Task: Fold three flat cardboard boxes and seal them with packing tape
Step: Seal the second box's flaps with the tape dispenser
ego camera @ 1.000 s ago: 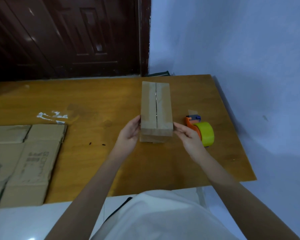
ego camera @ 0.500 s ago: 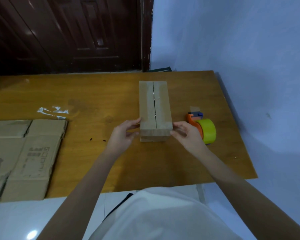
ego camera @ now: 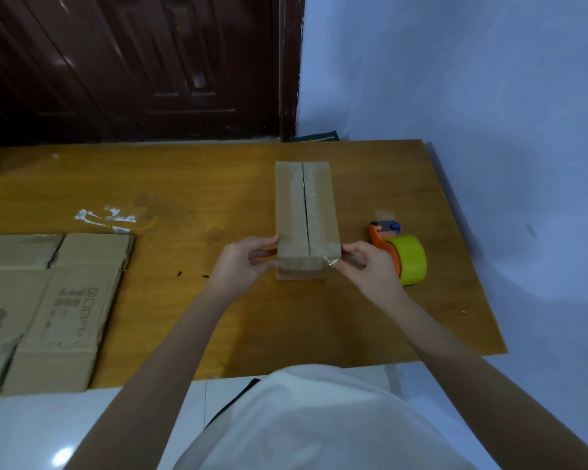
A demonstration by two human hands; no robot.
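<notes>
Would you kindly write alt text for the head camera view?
A person's left hand and right hand touch the near end of a folded cardboard box on a wooden table. A tape dispenser sits right of it, flat cardboard far left.
</notes>
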